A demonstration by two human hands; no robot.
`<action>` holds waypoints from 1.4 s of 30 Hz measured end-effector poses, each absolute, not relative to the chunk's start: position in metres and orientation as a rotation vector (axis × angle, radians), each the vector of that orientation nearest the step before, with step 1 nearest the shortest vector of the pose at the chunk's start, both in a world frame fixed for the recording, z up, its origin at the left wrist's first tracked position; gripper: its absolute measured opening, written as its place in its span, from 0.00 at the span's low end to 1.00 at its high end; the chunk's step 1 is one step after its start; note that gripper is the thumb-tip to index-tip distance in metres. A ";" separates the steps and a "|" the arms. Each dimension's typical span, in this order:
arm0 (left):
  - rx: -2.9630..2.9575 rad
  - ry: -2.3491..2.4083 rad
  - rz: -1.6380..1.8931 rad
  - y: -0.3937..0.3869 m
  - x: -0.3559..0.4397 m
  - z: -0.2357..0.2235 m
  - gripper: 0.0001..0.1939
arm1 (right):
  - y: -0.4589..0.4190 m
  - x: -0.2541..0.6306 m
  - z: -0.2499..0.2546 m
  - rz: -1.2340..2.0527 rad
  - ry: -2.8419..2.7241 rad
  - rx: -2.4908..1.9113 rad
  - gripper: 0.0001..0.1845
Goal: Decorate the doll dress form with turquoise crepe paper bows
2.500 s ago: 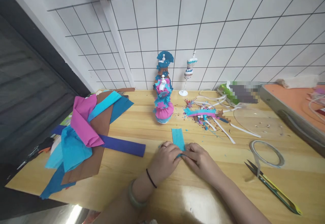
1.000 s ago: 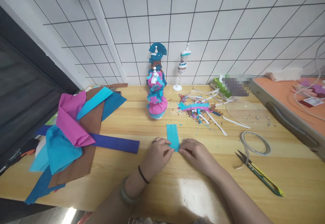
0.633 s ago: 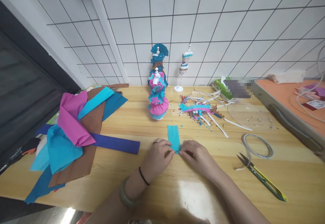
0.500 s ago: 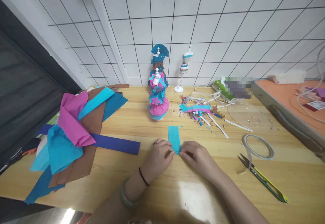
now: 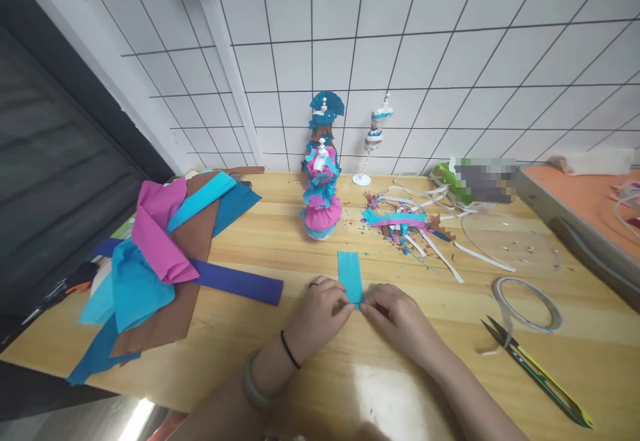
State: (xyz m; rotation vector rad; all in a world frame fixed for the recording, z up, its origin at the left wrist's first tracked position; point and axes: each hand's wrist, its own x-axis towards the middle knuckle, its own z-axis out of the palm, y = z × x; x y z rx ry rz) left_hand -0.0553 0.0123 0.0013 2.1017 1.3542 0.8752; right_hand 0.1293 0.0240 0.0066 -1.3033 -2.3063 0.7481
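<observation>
A short strip of turquoise crepe paper (image 5: 350,274) lies on the wooden table, its near end between my two hands. My left hand (image 5: 326,307) pinches the near left corner, thumb against fingers. On the near right corner, my right hand (image 5: 393,311) pinches the same edge. The fingertips almost meet, and they hide part of that edge. Beyond the strip stands a small dress form (image 5: 323,211) in ruffled pink and turquoise paper. Behind it is another form with a teal fan-shaped top (image 5: 327,107).
Coloured crepe sheets (image 5: 160,234) and a purple strip (image 5: 245,281) lie at left. Paper scraps (image 5: 400,221) and a white dress form (image 5: 374,135) are at the back right. A tape roll (image 5: 530,304) and yellow-green thread snips (image 5: 543,374) rest at right.
The whole view has shifted, so things sit slightly farther right. Both hands keep pinching the near end of the turquoise strip, with little visible movement.
</observation>
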 end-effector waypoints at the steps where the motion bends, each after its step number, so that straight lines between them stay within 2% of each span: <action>1: 2.106 1.353 0.874 0.012 -0.055 0.002 0.03 | 0.024 0.129 0.006 0.752 -2.305 -1.304 0.12; 16: 2.196 1.418 0.806 0.009 -0.056 0.001 0.05 | 0.021 0.130 0.005 0.723 -2.346 -1.315 0.13; 29: 2.220 1.488 0.743 0.008 -0.056 0.000 0.05 | 0.021 0.128 0.007 0.738 -2.267 -1.294 0.06; 42: 2.158 1.476 0.758 0.009 -0.056 -0.001 0.03 | 0.021 0.124 0.008 0.644 -2.285 -1.362 0.09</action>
